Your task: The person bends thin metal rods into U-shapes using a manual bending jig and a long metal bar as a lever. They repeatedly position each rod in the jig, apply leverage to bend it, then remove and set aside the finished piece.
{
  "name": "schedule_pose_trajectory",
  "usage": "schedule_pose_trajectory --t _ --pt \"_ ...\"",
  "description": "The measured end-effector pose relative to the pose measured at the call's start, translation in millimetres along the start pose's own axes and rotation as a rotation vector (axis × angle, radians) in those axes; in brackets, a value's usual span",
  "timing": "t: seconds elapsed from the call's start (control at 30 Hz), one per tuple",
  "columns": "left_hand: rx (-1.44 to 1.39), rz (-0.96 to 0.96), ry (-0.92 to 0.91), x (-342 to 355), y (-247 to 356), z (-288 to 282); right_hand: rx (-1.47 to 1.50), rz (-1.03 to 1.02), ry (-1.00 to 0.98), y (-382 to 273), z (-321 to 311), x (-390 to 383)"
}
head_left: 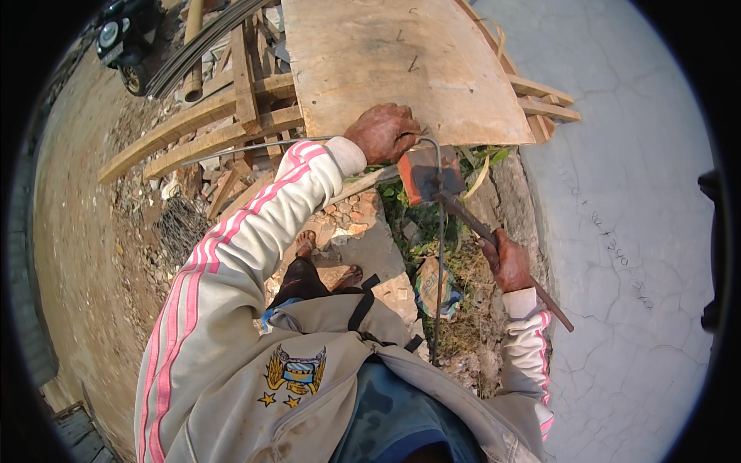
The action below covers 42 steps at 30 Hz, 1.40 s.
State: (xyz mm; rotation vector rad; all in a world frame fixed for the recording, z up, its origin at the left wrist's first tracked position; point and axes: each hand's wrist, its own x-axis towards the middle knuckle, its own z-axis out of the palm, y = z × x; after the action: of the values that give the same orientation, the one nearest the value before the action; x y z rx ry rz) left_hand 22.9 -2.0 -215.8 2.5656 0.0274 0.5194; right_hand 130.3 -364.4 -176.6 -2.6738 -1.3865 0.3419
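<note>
My left hand (384,132) is closed on a thin steel rod (441,231) at its bend, at the near edge of a plywood board (401,62). From the bend the rod runs down toward my waist, and another length runs left past my sleeve. My right hand (509,261) grips a long rusty metal bar (505,255) that slants up-left to the rod, just below a reddish block (427,171) fixed at the board's edge.
The board rests on wooden beams (202,127) over brick rubble (347,216) and weeds. A cracked grey concrete wall (633,193) stands on the right. A bundle of rods (202,45) and a dark vehicle (127,35) lie at the far left on dirt ground. My bare feet (328,258) stand on rubble.
</note>
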Motion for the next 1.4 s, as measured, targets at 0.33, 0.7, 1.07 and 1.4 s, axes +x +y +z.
schedule_pose_trajectory --t 0.33,0.7,1.07,1.4 --pt "-0.024 0.031 0.042 -0.9 -3.3 2.5 -0.076 0.102 0.156 -15.6 11.9 -7.9" --pt "-0.056 0.056 0.005 1.3 -7.6 1.0 -0.068 0.335 0.219 -47.3 29.3 -23.8" --pt "-0.154 0.074 -0.006 6.1 -14.7 1.3 -0.026 0.777 0.282 -152.3 50.0 -44.2" --pt "-0.377 0.097 0.038 5.7 -22.5 9.6 -0.178 1.147 0.367 -240.1 57.8 -23.8"
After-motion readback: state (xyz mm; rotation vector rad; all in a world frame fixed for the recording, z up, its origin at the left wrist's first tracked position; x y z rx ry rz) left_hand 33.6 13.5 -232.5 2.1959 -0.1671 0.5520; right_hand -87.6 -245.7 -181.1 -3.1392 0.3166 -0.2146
